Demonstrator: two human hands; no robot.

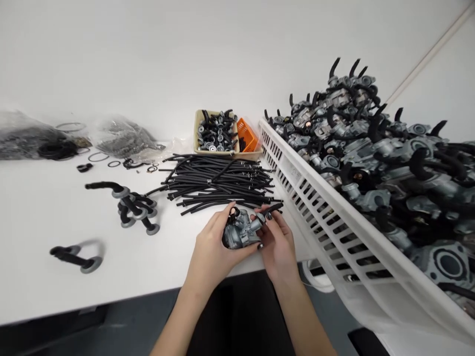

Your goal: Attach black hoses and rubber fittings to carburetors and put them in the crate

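Note:
A grey metal carburetor (243, 231) sits in my left hand (213, 247), which wraps round its left side with the thumb along the near edge. My right hand (280, 242) is closed at the carburetor's right end. Its thumb and fingers pinch a cap with a black rubber boot (272, 208) there; whether the cap is fully seated I cannot tell. Both hands are just above the table's front edge. Beyond them lies a pile of black rubber hoses (218, 180). To the left, several loose caps with black boots (139, 207) stand in a cluster, and more lie nearby (76, 258).
A large white slotted crate (319, 193) heaped with carburetors (356, 148) stands close on the right. At the back are a cream bin (196, 141) of caps and an orange basket (248, 134). Plastic bags of small parts (122, 136) and loose rings (98, 156) lie back left.

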